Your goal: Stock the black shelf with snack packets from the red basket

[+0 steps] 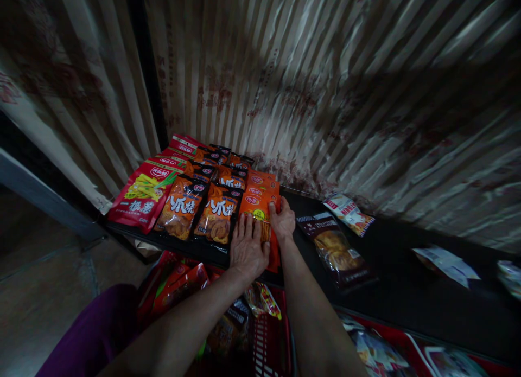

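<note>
Orange snack packets [255,191] lie overlapped in a row on a black shelf [391,268]. My left hand [248,249] rests on the front packet with its fingers stretched out flat. At the right edge of these packets is my right hand [282,219], its thumb over the edge and its other fingers closed against the side, partly hidden. Left of them, black-and-orange snack bags [217,213] are laid in overlapping rows. Red snack bags [142,195] fill the shelf's left end.
A dark brown snack bag [336,249] and a white-and-red packet [349,211] lie right of my hands. Farther right is a silvery packet [448,264]. Below the shelf stand red baskets [272,331] holding mixed packets. A pleated curtain [325,95] hangs behind.
</note>
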Motion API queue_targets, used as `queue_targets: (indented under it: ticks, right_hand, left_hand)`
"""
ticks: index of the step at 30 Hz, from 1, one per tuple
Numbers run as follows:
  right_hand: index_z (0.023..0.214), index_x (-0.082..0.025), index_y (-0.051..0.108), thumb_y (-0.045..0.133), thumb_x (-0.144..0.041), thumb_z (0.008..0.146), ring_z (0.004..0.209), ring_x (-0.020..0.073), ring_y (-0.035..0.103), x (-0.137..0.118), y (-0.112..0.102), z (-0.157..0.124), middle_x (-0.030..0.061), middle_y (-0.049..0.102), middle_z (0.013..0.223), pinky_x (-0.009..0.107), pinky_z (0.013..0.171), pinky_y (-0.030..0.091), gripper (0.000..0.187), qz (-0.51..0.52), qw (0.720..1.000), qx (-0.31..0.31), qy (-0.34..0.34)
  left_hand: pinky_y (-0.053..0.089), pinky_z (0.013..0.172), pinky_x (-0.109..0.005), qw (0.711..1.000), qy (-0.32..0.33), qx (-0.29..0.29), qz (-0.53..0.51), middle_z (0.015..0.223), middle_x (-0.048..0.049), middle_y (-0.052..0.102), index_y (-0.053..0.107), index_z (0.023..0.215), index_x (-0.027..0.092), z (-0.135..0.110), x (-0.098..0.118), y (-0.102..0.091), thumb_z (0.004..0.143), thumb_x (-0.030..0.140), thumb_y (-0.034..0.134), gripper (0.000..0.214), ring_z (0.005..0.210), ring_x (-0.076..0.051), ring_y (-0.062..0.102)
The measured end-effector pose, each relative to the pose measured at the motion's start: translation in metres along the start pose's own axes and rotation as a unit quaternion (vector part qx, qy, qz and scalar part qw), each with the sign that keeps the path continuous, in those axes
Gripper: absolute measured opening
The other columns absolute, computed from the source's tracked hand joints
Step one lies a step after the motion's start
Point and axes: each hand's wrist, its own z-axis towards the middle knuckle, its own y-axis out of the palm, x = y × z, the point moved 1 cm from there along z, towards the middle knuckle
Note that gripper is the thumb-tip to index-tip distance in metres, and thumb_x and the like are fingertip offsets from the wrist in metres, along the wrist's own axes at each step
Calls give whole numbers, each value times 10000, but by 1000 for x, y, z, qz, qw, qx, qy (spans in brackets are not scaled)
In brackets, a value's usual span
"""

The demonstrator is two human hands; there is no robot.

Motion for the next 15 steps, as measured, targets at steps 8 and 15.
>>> queue_targets:
  ticks: [8, 15]
  right_hand:
    - [1249, -111, 552, 390, -404, 856, 1080, 274, 526, -2, 1, -3, 153, 612, 1191, 396, 964, 365, 517, -32, 999, 10, -16]
    - [1222, -104, 567, 395, -357, 856, 1044, 269, 530, 0, 3, -2, 154, 626, 1160, 378, 947, 356, 476, -45, 999, 13, -19]
  left_hand:
    - [243, 1137, -462, 1000, 1, -9, -12, 1504, -148, 304, 420, 1383, 117, 1, -2, -2, 862, 349, 475, 573, 1418, -283, 187]
    - [248, 1138, -437, 1000, 17, 1, -19, 1493, -147, 327, 453, 1361, 125, 2, -2, -1, 877, 326, 448, 524, 1412, -258, 216]
